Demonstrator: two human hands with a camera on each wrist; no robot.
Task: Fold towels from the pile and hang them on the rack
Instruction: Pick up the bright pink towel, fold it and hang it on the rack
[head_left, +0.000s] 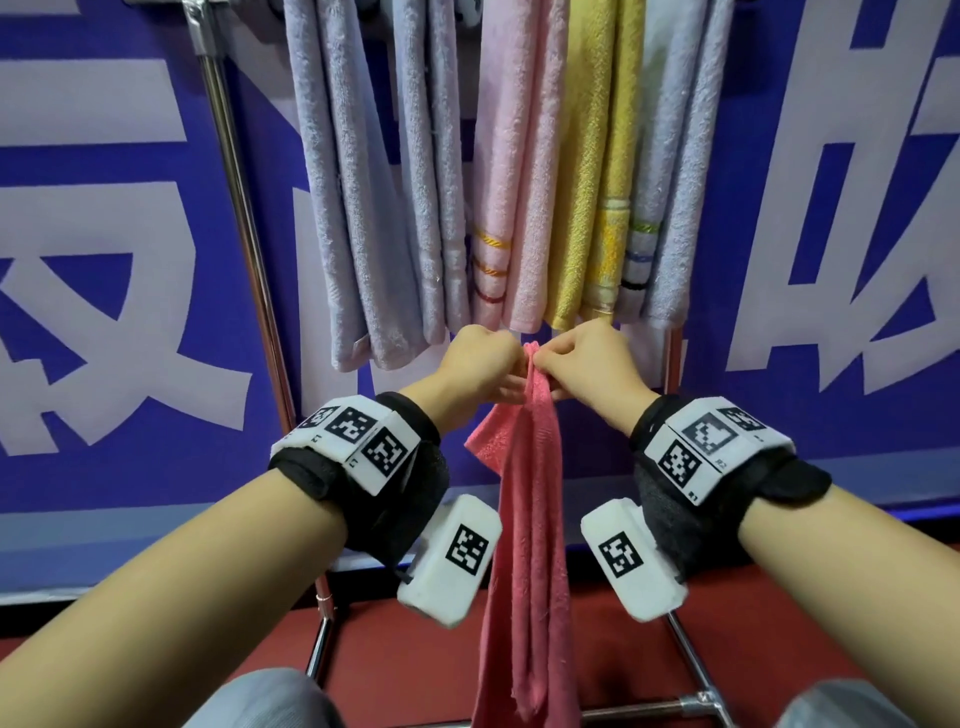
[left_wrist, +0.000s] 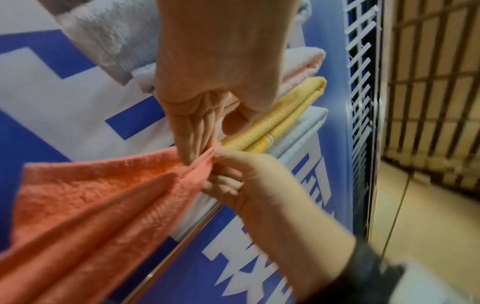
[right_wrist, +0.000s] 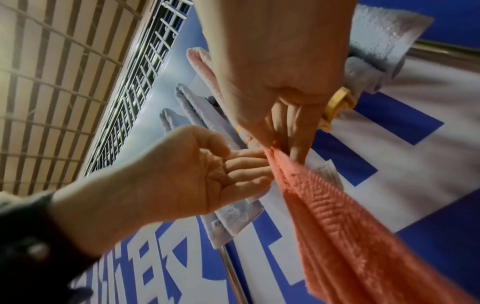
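Head view shows my left hand (head_left: 485, 364) and right hand (head_left: 589, 364) meeting just below the hanging towels, both pinching the top edge of the coral towel (head_left: 530, 519) between them. The towel hangs straight down from that pinch, gathered into long folds, in front of the rack (head_left: 244, 218). The wrist views confirm it: fingers (left_wrist: 192, 139) of my left hand curl down onto the bunched cloth, and my right hand's fingers (right_wrist: 298, 131) nip the same edge from the other side, thumbs closed against them.

On the rack hang grey towels (head_left: 363, 182), a pink towel (head_left: 511, 182), a yellow towel (head_left: 597, 182) and another grey one at the right; the top rail is out of frame.

I judge the step in hand to be squaring up the fold. To do it well I should slide my hands apart along the edge until the corners match, keep the cloth taut so the layers lie flat, and only then lift it to a free stretch of rail. The loose flap near my left wrist looks uneven and wants tucking first.
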